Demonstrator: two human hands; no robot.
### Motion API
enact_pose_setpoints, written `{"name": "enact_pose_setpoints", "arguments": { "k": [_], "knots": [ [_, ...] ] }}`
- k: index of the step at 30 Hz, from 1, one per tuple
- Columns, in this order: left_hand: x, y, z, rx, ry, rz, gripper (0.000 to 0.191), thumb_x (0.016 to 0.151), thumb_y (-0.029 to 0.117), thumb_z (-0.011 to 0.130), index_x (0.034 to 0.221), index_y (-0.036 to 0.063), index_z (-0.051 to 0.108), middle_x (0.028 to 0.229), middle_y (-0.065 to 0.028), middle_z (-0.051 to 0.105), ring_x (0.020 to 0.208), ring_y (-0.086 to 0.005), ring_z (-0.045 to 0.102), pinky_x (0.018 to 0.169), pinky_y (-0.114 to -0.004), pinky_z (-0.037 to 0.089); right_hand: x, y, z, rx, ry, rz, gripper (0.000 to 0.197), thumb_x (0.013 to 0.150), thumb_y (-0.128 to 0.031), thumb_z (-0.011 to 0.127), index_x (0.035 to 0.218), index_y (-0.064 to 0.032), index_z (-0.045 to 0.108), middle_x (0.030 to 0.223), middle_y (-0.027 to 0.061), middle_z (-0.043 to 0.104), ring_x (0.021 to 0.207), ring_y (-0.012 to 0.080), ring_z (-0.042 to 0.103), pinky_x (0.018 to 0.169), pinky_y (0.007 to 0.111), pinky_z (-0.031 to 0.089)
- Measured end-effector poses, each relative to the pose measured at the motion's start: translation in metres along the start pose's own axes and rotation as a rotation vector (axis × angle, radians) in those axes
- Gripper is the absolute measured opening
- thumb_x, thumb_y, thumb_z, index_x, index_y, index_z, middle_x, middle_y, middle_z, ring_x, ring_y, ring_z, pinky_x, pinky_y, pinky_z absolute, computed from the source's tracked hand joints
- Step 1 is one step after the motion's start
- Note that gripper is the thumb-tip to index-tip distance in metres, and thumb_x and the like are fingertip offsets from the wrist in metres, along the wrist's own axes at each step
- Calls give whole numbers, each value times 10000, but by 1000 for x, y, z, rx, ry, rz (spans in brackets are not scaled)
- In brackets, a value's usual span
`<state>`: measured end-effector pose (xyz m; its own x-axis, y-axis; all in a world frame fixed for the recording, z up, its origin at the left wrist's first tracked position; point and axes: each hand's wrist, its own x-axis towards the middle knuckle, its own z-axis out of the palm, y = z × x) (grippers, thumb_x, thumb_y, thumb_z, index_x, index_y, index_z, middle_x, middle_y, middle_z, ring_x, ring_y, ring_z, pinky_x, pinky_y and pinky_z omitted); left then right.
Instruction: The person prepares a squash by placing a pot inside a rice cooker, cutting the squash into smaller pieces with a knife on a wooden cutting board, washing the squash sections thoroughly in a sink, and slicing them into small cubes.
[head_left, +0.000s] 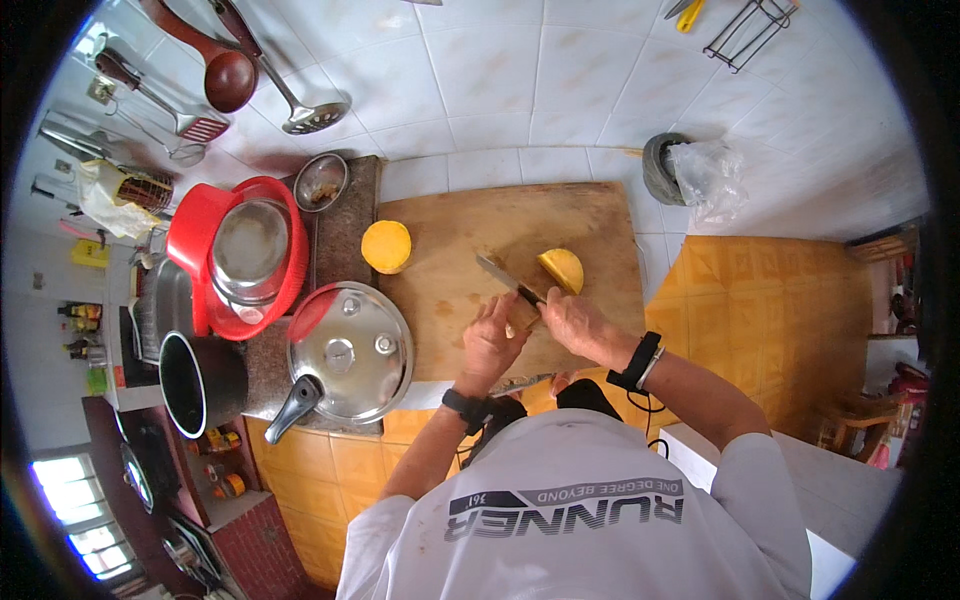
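Note:
A knife with a steel blade and dark handle lies within my right hand, its blade pointing up and left over the wooden cutting board. Close beside it, my left hand has its fingers bent around a small pale piece near the handle; the exact grip is partly hidden by the fingers. Just above my right hand rests a cut half-round of yellow-orange flesh, perhaps squash. A thick round piece of the same colour stands at the board's left edge.
Left of the board is a pressure cooker lid with a black handle. Beyond it are a dark pot, red plastic basins and a small metal strainer. A tiled wall borders the far side; a grey container holds a plastic bag.

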<state>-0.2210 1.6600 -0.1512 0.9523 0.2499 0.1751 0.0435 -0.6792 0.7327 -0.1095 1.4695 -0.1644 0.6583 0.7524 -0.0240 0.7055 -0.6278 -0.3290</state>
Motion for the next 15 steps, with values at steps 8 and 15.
{"name": "enact_pose_setpoints", "arguments": {
  "k": [8,15],
  "knots": [
    [-27,0,6,-34,13,-95,737,879,169,928,1522,71,581,1266,-181,746,1112,-406,761,925,-494,642,-25,-26,-71,115,-72,-105,264,1155,-172,642,1004,42,608,707,228,668,696,448,747,592,504,598],
    [-29,-16,4,-47,9,-49,723,873,194,956,1494,75,604,1289,-183,764,1152,-394,775,945,-498,643,-48,-59,-111,-187,-273,-225,308,1154,-158,632,982,92,686,901,233,647,738,409,777,606,510,618]
  ]
}}
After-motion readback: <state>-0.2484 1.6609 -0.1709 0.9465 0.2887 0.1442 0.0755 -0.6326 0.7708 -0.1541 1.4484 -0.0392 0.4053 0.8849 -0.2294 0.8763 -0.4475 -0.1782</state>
